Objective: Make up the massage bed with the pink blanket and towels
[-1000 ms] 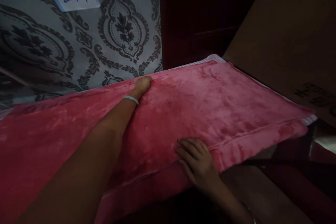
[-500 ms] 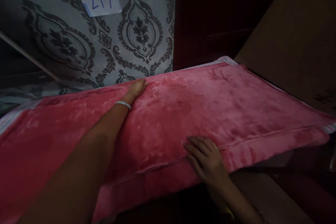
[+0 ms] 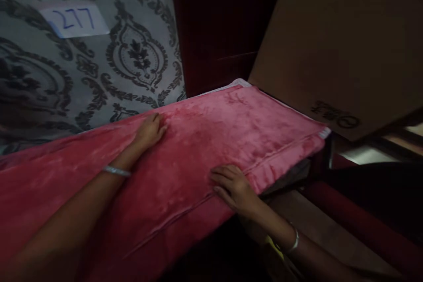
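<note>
A pink plush blanket [image 3: 251, 132] lies spread over a raised surface, with a striped white hem showing at its far corner. My left hand [image 3: 149, 132] rests palm down near the blanket's far edge, fingers together and flat, a silver bangle on the wrist. At the near edge my right hand [image 3: 233, 185] lies flat on the blanket's stitched border, fingers stretched out, holding nothing. A bangle also shows on that wrist.
Grey damask wallpaper [image 3: 132, 53] with a paper label reading 277 [image 3: 76, 20] stands behind the blanket. A dark wooden panel [image 3: 218, 31] is beside it. A large cardboard box [image 3: 337, 48] leans at the right. A brown surface [image 3: 317, 224] lies below the blanket's edge.
My left hand has slid back toward me and leftward along the far edge. The right hand has shifted slightly left on the near border. The view has swung to the right.
</note>
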`<state>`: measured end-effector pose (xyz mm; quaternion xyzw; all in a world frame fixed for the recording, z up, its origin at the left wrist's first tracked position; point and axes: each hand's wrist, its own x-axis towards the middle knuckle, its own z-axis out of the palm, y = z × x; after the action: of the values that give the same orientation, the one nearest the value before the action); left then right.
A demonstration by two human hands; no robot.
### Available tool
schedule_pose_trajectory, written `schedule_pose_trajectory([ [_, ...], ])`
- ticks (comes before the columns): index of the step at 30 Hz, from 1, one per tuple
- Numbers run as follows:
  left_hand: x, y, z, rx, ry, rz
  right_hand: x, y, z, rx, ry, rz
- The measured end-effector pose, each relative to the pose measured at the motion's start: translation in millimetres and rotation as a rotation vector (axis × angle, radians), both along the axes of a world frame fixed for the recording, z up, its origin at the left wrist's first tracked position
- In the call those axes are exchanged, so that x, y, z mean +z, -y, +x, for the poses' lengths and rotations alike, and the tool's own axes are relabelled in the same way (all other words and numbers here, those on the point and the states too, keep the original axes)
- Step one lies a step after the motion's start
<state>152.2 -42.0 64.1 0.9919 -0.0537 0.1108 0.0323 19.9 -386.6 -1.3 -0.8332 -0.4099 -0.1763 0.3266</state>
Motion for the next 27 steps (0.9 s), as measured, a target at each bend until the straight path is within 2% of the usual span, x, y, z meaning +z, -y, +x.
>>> schedule_pose_trajectory([
  [3,-6.7,40,-18,-0.149,-0.116,0.005,12.2,10,24,-0.091,-0.056,-0.123],
  [6,-16.4,75,-32,-0.148,-0.16,0.033,15.9,33,55,-0.236,-0.123,-0.379],
  [9,-25.9,89,-39,-0.118,-0.143,0.076,14.2,69,81,-0.393,-0.224,-0.594],
  [12,-32.8,87,-37,-0.124,-0.121,0.093,20.2,107,96,-0.561,-0.283,-0.67],
  [15,-37.4,80,-33,-0.133,-0.094,0.092,39.4,122,108,-0.69,-0.276,-0.632],
  [17,-40.3,77,-30,-0.141,-0.08,0.08,54.4,111,118,-0.7,-0.239,-0.565],
  [20,-46.0,71,-26,-0.152,-0.058,0.076,65.4,77,138,-0.597,-0.206,-0.515],
  [22,-50.6,68,-23,-0.166,-0.028,0.089,60.2,60,152,-0.528,-0.227,-0.532],
  [24,-54.6,64,-21,-0.184,0.004,0.101,46.9,59,164,-0.513,-0.272,-0.562],
  [27,-57.5,61,-18,-0.203,0.029,0.109,26.3,94,177,-0.633,-0.31,-0.588],
])
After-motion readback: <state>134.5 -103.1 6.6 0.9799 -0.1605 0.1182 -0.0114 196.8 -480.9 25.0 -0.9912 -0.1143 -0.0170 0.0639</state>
